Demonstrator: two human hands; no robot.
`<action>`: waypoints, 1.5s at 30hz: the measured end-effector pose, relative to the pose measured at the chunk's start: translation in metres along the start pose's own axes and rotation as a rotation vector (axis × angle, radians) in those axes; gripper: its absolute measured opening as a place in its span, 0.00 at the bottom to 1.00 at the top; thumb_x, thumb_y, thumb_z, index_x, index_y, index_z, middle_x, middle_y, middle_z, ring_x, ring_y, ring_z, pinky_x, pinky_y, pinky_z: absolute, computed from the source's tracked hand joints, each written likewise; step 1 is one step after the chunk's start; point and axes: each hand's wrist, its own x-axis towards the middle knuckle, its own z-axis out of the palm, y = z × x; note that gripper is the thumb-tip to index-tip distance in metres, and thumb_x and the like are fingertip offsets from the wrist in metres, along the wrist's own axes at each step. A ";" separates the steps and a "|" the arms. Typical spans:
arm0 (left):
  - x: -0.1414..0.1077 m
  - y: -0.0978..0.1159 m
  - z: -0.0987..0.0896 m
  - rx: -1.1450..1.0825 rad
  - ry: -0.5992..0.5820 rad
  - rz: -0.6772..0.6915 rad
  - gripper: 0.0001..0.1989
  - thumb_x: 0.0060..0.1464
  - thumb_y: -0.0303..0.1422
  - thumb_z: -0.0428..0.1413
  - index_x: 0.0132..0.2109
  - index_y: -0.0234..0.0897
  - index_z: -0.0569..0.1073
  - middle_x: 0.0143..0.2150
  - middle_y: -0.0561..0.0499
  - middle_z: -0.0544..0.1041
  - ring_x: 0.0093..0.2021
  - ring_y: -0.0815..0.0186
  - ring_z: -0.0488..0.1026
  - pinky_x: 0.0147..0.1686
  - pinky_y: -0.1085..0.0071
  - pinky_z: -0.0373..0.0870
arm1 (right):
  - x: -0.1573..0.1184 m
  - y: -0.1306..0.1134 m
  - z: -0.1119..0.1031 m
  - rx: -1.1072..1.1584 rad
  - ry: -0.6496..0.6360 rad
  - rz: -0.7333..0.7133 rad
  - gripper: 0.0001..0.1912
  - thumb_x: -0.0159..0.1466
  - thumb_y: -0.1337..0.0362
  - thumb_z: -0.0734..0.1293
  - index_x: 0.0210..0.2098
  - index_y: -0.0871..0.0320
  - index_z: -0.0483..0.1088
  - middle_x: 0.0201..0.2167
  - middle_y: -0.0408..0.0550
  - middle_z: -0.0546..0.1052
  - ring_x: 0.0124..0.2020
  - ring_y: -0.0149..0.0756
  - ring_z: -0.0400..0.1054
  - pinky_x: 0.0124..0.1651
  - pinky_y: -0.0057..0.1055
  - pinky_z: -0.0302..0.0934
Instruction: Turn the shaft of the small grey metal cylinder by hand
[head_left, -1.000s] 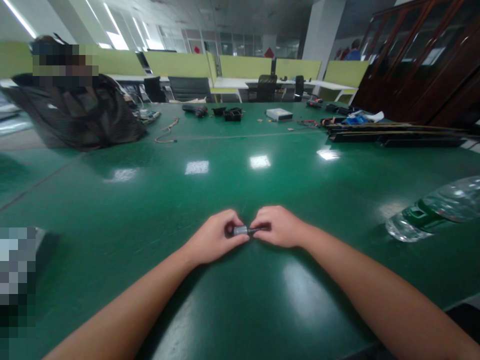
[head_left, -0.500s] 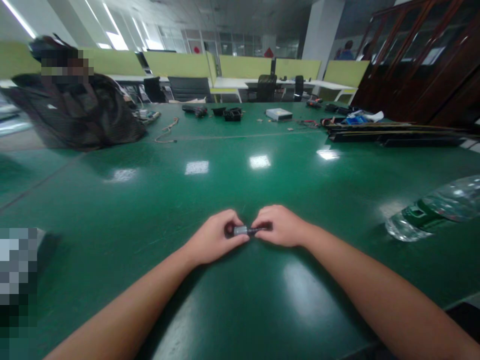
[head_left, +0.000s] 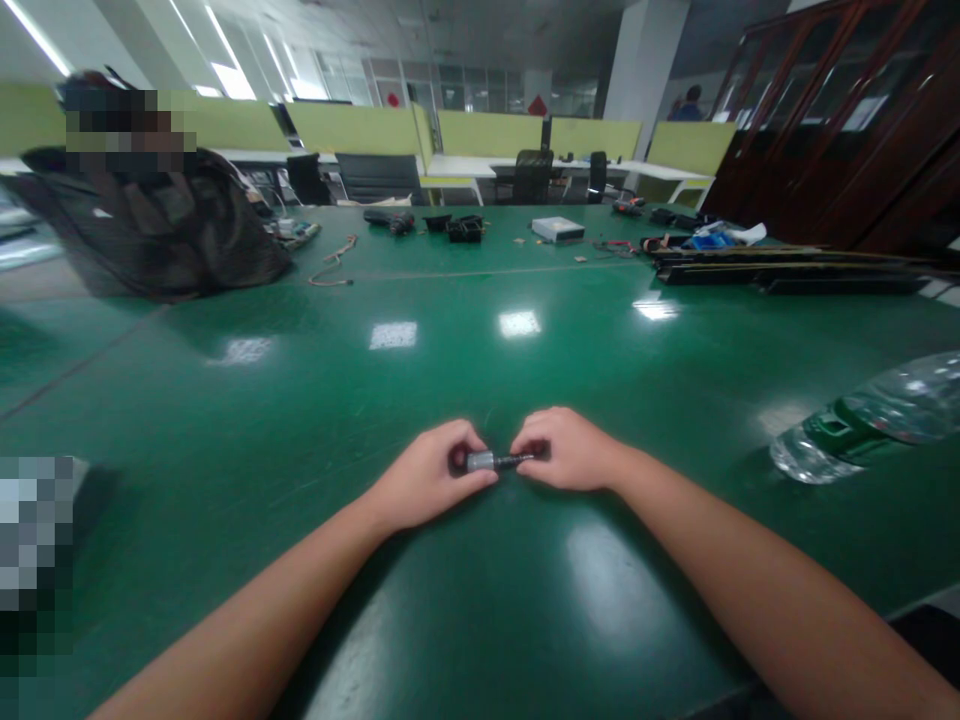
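Observation:
A small cylindrical piece, grey in the middle and black at the ends (head_left: 481, 460), lies level between my two hands just over the green table (head_left: 450, 380). My left hand (head_left: 427, 475) is closed round its grey body, thumb in front and fingers behind. From the body a thin, dark, ribbed stem (head_left: 508, 461) runs to the right. My right hand (head_left: 574, 450) pinches the stem near its far end, with thumb and fingertips. The fingers cover both ends of the piece, and its exact kind cannot be made out.
A clear bottle with a green label (head_left: 855, 425) lies at the right. A big dark bag (head_left: 180, 230) stands at the back left. Along the far side are a white box (head_left: 557, 230), black parts (head_left: 465, 229), a cord (head_left: 334, 262) and long black strips (head_left: 750, 268).
My right hand has slid slightly right along the stem, so more of the dark ribbed length shows. My left hand and the grey body have stayed put.

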 end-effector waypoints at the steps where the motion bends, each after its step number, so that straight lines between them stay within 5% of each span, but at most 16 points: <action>1: 0.000 0.000 0.000 0.000 0.000 -0.002 0.13 0.54 0.41 0.61 0.38 0.37 0.71 0.32 0.53 0.72 0.32 0.65 0.69 0.31 0.71 0.63 | 0.000 0.000 -0.001 0.002 0.000 0.005 0.06 0.57 0.67 0.71 0.35 0.59 0.77 0.30 0.45 0.77 0.32 0.32 0.69 0.38 0.28 0.59; 10: 0.000 0.000 0.000 0.003 -0.005 -0.022 0.13 0.54 0.42 0.60 0.38 0.37 0.70 0.32 0.53 0.72 0.32 0.65 0.70 0.31 0.72 0.63 | -0.003 0.002 -0.007 -0.001 0.001 0.033 0.06 0.56 0.69 0.70 0.34 0.58 0.77 0.30 0.44 0.77 0.32 0.31 0.69 0.38 0.27 0.60; 20: 0.001 0.000 0.000 0.011 -0.002 -0.024 0.14 0.54 0.44 0.60 0.38 0.37 0.70 0.32 0.53 0.73 0.32 0.65 0.70 0.31 0.71 0.64 | -0.013 0.024 -0.035 0.154 -0.068 0.237 0.09 0.55 0.66 0.73 0.36 0.60 0.79 0.31 0.46 0.77 0.30 0.30 0.70 0.34 0.26 0.62; 24: 0.001 0.000 0.001 0.013 0.000 -0.021 0.14 0.54 0.43 0.60 0.37 0.37 0.70 0.32 0.53 0.72 0.31 0.65 0.70 0.31 0.71 0.63 | -0.009 0.014 -0.025 0.126 -0.095 0.175 0.08 0.56 0.66 0.73 0.36 0.58 0.80 0.31 0.45 0.78 0.32 0.30 0.70 0.36 0.26 0.61; 30: 0.000 0.000 0.002 0.050 0.040 -0.005 0.13 0.51 0.39 0.62 0.37 0.37 0.69 0.32 0.53 0.71 0.31 0.66 0.68 0.30 0.72 0.62 | 0.001 0.011 -0.002 0.080 0.059 0.123 0.07 0.58 0.66 0.72 0.38 0.57 0.79 0.34 0.46 0.78 0.34 0.31 0.70 0.38 0.27 0.60; 45: 0.001 0.002 0.000 0.036 0.000 0.044 0.12 0.57 0.41 0.58 0.41 0.37 0.73 0.33 0.52 0.73 0.32 0.66 0.69 0.31 0.72 0.63 | 0.009 -0.003 0.015 0.034 0.032 -0.013 0.08 0.61 0.66 0.70 0.40 0.59 0.78 0.36 0.48 0.79 0.39 0.34 0.71 0.42 0.28 0.61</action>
